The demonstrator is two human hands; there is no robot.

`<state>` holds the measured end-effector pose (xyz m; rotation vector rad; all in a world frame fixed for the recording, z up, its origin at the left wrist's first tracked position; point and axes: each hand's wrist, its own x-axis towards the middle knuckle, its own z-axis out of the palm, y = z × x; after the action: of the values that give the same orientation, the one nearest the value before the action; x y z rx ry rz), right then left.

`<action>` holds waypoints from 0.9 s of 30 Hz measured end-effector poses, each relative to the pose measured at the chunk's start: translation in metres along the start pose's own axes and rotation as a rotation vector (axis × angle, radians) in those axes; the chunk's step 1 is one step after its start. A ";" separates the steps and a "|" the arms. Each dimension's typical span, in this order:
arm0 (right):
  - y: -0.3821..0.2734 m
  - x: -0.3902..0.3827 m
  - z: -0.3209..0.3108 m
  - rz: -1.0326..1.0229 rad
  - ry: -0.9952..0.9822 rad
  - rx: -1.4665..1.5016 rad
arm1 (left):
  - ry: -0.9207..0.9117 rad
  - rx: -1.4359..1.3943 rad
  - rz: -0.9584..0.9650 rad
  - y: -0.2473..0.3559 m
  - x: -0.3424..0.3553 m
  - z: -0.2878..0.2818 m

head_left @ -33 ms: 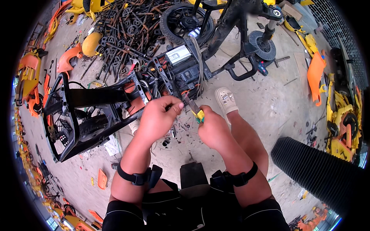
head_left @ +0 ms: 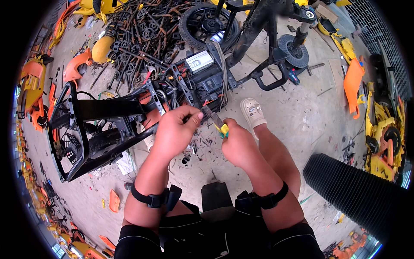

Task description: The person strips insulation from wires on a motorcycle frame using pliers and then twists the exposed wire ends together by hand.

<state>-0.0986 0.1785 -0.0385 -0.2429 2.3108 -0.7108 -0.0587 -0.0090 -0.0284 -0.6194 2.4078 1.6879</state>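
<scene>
My right hand [head_left: 238,142] grips a hand tool by its yellow-and-green handle [head_left: 224,129]. The tool's flat grey metal end [head_left: 214,116] reaches up and left to the dark vehicle frame [head_left: 189,88]; its exact kind cannot be made out. My left hand [head_left: 176,129] is close beside the tool's tip, thumb and fingers curled together. Whatever they pinch, if anything, is hidden. Just beyond both hands lie the frame's wiring, a black unit [head_left: 211,85] and a silver box [head_left: 200,61]. A bundle of grey cable [head_left: 223,71] hangs over the frame there.
A heap of rusty metal parts [head_left: 138,39] and a wheel [head_left: 210,26] lie beyond the frame. Orange and yellow body panels [head_left: 354,84] line both sides. A ribbed black hose [head_left: 345,187] is at lower right. Small scraps [head_left: 192,149] litter the floor between my feet.
My left thumb and fingers have shifted very slightly left, away from the tool's tip. My right hand keeps its grip on the tool, almost unmoved.
</scene>
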 end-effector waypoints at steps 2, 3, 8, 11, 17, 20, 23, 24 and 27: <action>-0.002 -0.001 -0.002 0.016 0.015 -0.009 | 0.067 0.030 -0.013 0.000 0.002 -0.004; -0.001 -0.001 -0.003 0.025 0.023 -0.014 | 0.033 0.124 -0.012 -0.003 0.002 -0.007; 0.002 0.006 -0.017 0.030 0.218 0.203 | -0.225 0.557 0.029 -0.014 -0.006 -0.006; 0.019 0.016 -0.026 0.050 0.128 0.605 | -0.207 0.526 0.009 -0.011 -0.005 -0.004; -0.004 -0.010 -0.076 -0.233 -0.301 1.532 | -0.125 -0.478 -0.072 -0.016 0.008 -0.019; -0.008 -0.014 -0.060 -0.402 -0.622 1.770 | -0.274 -1.030 -0.206 -0.003 0.014 -0.026; -0.014 -0.017 -0.046 -0.304 -0.759 1.696 | -0.275 -1.190 -0.222 -0.003 0.015 -0.027; -0.011 -0.014 -0.034 -0.272 -0.751 1.675 | -0.257 -1.180 -0.242 -0.002 0.015 -0.029; -0.007 -0.007 -0.015 -0.250 -0.643 1.657 | -0.177 -1.045 -0.148 -0.004 0.018 -0.026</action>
<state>-0.1038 0.1816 -0.0216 0.0463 0.6036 -1.9933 -0.0697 -0.0385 -0.0288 -0.6648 1.1733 2.6969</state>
